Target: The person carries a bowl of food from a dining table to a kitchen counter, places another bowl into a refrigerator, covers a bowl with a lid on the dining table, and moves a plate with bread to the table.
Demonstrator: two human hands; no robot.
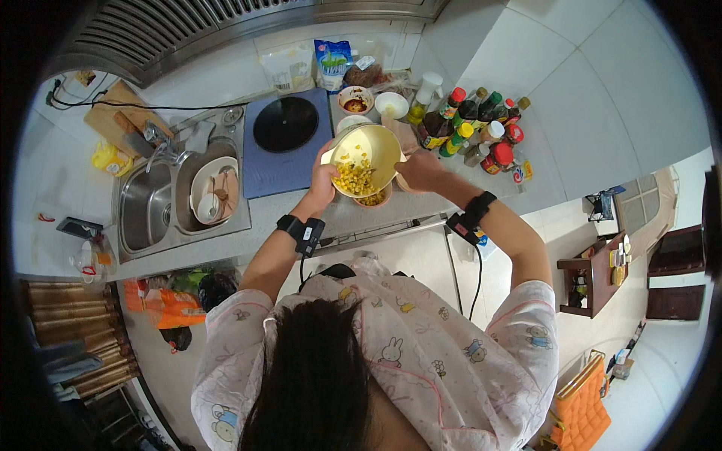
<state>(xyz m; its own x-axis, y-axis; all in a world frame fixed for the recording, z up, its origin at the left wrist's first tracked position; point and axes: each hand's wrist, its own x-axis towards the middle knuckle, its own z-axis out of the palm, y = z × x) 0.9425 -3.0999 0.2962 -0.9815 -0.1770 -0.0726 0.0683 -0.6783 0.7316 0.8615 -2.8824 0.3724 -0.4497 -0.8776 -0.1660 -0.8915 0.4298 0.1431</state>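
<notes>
A pale yellow pot [385, 144] is tilted toward me over the counter, with yellow corn kernels [353, 177] gathered at its lower side. My left hand [323, 186] is closed on the pot's left side. At the right edge of the pot, my right hand [423, 171] is closed round its handle area; the fingertips are partly hidden. Just below the pot's near rim sits a small bowl [385, 197] that also holds corn, mostly covered from view by the pot.
Left of the pot lie a blue induction cooker [259, 173] and a double steel sink [143, 218] with dishes in its right basin. Small bowls [355, 99] stand behind the pot. Several sauce bottles [466, 113] crowd the right side. A range hood [180, 34] hangs overhead.
</notes>
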